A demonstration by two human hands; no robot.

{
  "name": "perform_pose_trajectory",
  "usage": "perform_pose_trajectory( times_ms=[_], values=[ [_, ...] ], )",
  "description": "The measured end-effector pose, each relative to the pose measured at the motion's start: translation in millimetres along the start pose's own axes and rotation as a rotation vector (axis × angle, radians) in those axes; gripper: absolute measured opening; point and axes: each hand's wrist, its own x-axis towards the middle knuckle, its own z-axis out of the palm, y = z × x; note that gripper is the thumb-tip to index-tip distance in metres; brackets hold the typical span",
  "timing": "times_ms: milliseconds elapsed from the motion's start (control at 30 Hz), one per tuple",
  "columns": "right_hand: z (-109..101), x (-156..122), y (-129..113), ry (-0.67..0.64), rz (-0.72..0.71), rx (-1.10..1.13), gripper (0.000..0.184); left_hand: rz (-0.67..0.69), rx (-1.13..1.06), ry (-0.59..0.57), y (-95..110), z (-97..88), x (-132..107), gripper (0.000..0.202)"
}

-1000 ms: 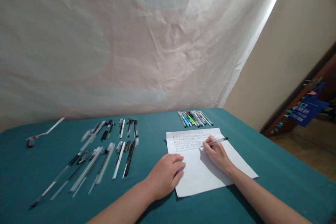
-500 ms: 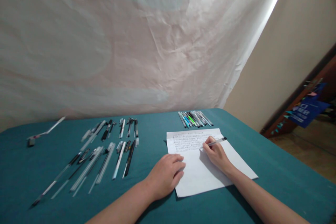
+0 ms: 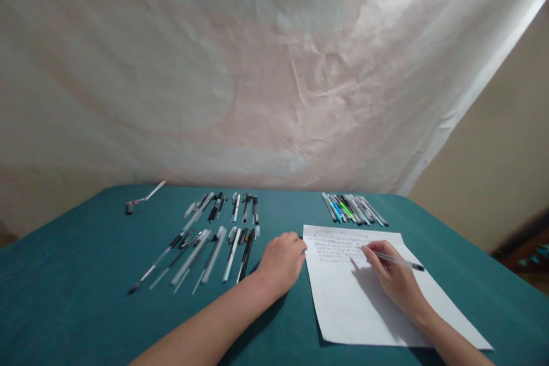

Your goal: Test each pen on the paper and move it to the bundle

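Observation:
My right hand (image 3: 392, 274) is closed around a clear pen with a black end (image 3: 401, 260), held over the white paper (image 3: 355, 309). The pen's point hovers near the handwritten lines on the upper part of the sheet, and its shadow falls a little apart from it. At the paper's left edge is my left hand (image 3: 281, 263), its fingers bent together against the margin. The fingertips are partly hidden.
Two rows of pens and pen parts (image 3: 189, 254) lie left of my left hand, caps included. A tight bundle of pens (image 3: 354, 209) sits beyond the paper. A correction-tape-like piece (image 3: 129, 207) is at the far left of the green tabletop (image 3: 77, 286).
The view has swung left and levelled. My left hand has slid farther up the paper's left edge and its fingers have curled. The pen's point has lifted slightly from the sheet.

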Motion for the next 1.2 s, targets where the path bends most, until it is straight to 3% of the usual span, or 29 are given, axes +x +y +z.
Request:
perform_pose_trajectory(
  times_ms=[67,233,333,467,667,1200],
  values=[
    [3.1,1.5,-11.4,-0.054,-0.016,0.003,0.023,-0.150,0.114,0.001,-22.3,-8.7,5.2,0.015],
    [24.1,9.1,-59.1,-0.243,-0.110,0.043,0.024,-0.336,0.226,0.040,-69.3,-19.9,9.5,0.016],
    [47.1,15.3,-89.6,-0.327,-0.151,0.122,0.027,-0.361,0.255,0.061,-76.3,-19.0,8.4,0.014],
    [82.8,19.4,-110.9,-0.328,-0.222,0.191,0.031,-0.340,0.267,0.082,-71.1,-16.0,6.7,0.013],
    [111.8,11.7,-110.6,-0.247,-0.299,0.150,0.022,-0.325,0.256,0.115,-68.3,-11.2,4.9,0.012],
    [114.2,5.5,-98.6,-0.168,-0.341,0.137,0.014,-0.228,0.091,0.108,-63.5,-4.1,5.8,0.024]
  ],
)
